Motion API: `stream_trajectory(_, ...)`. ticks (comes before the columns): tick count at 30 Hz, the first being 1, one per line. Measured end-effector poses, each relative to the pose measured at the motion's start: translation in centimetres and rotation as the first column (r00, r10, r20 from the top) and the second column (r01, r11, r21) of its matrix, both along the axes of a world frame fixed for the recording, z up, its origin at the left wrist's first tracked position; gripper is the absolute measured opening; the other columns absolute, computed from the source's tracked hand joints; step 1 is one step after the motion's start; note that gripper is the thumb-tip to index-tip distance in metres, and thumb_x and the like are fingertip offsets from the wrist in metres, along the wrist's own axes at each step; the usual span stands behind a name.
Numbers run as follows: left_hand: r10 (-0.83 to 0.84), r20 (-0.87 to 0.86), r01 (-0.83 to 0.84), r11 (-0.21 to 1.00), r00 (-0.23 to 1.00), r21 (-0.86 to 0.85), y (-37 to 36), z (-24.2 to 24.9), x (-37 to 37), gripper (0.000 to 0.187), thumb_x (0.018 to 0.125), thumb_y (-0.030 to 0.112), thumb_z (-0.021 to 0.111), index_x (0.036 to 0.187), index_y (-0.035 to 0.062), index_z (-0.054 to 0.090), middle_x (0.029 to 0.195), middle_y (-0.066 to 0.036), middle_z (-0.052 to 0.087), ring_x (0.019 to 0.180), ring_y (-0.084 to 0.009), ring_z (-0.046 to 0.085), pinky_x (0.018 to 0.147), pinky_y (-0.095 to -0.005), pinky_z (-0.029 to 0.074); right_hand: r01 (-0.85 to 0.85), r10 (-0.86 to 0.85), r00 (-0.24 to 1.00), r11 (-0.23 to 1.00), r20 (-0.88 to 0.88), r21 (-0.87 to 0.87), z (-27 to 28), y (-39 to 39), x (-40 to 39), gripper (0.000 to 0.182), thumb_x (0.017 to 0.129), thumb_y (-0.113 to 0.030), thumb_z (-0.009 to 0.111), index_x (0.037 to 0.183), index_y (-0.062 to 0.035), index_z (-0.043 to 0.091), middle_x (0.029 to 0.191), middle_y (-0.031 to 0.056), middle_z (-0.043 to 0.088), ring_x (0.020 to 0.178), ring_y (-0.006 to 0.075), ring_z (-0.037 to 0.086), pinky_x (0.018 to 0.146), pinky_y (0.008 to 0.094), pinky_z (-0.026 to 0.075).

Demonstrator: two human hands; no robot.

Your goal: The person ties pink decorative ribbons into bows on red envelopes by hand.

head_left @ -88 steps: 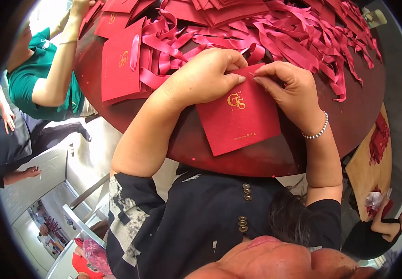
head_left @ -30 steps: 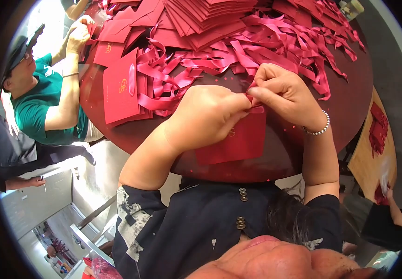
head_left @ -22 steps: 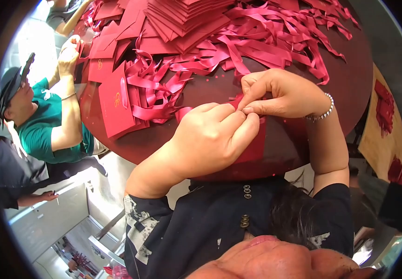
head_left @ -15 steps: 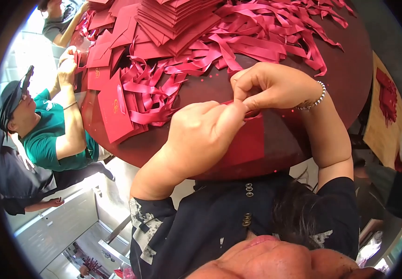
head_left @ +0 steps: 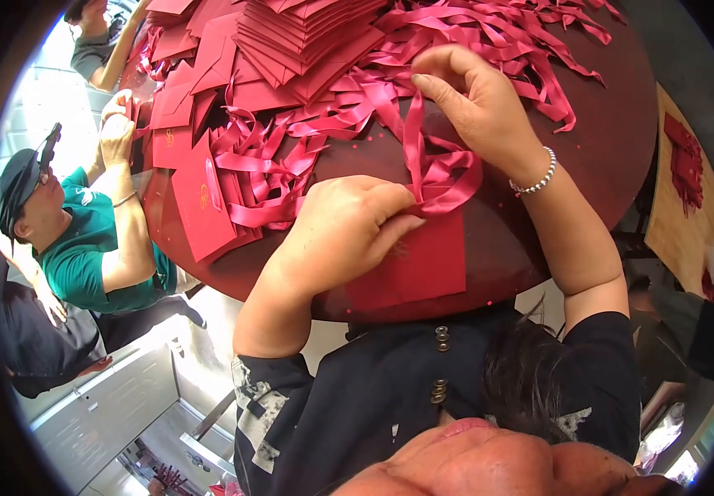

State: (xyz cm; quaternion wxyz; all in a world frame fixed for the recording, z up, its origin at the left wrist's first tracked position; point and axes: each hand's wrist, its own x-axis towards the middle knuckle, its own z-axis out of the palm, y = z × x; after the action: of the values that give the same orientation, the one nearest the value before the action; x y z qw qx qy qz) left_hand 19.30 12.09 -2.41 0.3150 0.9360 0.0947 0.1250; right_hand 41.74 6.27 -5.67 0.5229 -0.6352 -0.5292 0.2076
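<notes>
The round dark-red tabletop (head_left: 613, 165) carries the work: across its far half sprawls a loose heap of cut crimson ribbons (head_left: 489, 41), with a stack of flat red paper bags (head_left: 307, 37) at the top and finished bags with gold logos (head_left: 200, 194) lying at the left, where a co-worker in a green shirt (head_left: 84, 256) handles another bag with raised hands. Near the front edge, just before the person's chest, lies the red paper bag (head_left: 427, 269) in hand, flat on the tabletop; it looks about square, its bottom edge toward the person and its mouth pointing away toward the ribbon heap. The step appears to be threading a ribbon handle through the bag's top edge. The left hand (head_left: 336, 231) is curled over the upper left part of the bag, thumb and fingers pressed together at the spot where the ribbon (head_left: 415, 140) meets the mouth, pinning bag and ribbon there. The right hand (head_left: 477, 99), with a bead bracelet (head_left: 534, 174) at the wrist, is raised above the heap and pinches the ribbon's free end, so the strip runs taut and nearly straight up and away from the bag, with a slack loop (head_left: 456, 186) lying beside the left thumb. The next move probably calls for drawing that loop through evenly while the left hand keeps the bag from sliding or its edge from tearing.
</notes>
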Motion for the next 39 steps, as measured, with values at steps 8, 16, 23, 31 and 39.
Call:
stream_trajectory(8, 0.172, -0.003, -0.171, 0.98, 0.985, -0.102, 1.0, -0.2, 0.2, 0.016, 0.085, 0.012, 0.076, 0.094, 0.0002, 0.07, 0.08, -0.017, 0.068, 0.073, -0.0356, 0.067, 0.066, -0.0391, 0.052, -0.434, 0.488, 0.873, 0.772, -0.004, -0.465, 4.1, -3.1, 2.6, 0.028, 0.088, -0.022, 0.079, 0.095, 0.0018, 0.067, 0.073, 0.0005, 0.061, 0.068, 0.0075, 0.052, 0.061, 0.0266, 0.044)
stream_trajectory(16, 0.307, -0.076, -0.309, 0.855, 0.949, -0.417, 3.7, -1.4, -0.5, 0.015, 0.09, 0.01, 0.074, 0.094, -0.0036, 0.069, 0.073, -0.005, 0.064, 0.068, -0.0084, 0.055, 0.064, -0.0271, 0.047, -0.114, 0.141, 0.987, 0.952, 0.078, -0.285, 7.1, -6.2, 7.0, 0.015, 0.082, -0.001, 0.071, 0.097, 0.0015, 0.07, 0.082, -0.0014, 0.065, 0.072, 0.0058, 0.058, 0.065, 0.023, 0.046)
stream_trajectory(23, 0.192, 0.006, -0.174, 0.899, 0.981, -0.401, 3.5, -3.7, 0.8, 0.024, 0.091, 0.013, 0.074, 0.107, -0.0041, 0.07, 0.092, -0.007, 0.072, 0.087, -0.014, 0.065, 0.08, -0.0298, 0.052, -0.411, 0.414, 0.825, 0.907, -0.386, 0.093, 4.4, -5.9, 10.0, 0.024, 0.088, -0.004, 0.072, 0.112, 0.0006, 0.07, 0.089, 0.0041, 0.07, 0.062, 0.0076, 0.059, 0.051, 0.0184, 0.044)
stream_trajectory(31, 0.185, -0.203, -0.258, 0.859, 0.962, -0.443, 3.7, -1.2, -0.4, 0.018, 0.079, 0.002, 0.078, 0.095, -0.0015, 0.068, 0.086, -0.006, 0.068, 0.076, -0.012, 0.062, 0.07, -0.0295, 0.051, -0.421, 0.43, 0.903, 0.888, 0.008, -0.184, 3.2, -2.9, -1.6, 0.031, 0.082, -0.005, 0.078, 0.112, -0.0001, 0.074, 0.085, 0.0008, 0.061, 0.078, 0.01, 0.057, 0.07, 0.0265, 0.046)
stream_trajectory(39, 0.072, 0.066, -0.072, 0.997, 0.995, -0.007, 3.5, -1.2, -0.3, 0.036, 0.079, 0.005, 0.081, 0.112, -0.0016, 0.066, 0.125, -0.013, 0.063, 0.121, -0.0201, 0.057, 0.1, -0.0327, 0.047, -0.19, 0.228, 0.956, 0.961, 0.187, -0.2, 2.9, -3.2, -0.3, 0.01, 0.083, -0.004, 0.076, 0.084, 0.0036, 0.069, 0.075, 0.0021, 0.056, 0.066, 0.0094, 0.05, 0.061, 0.0266, 0.041)
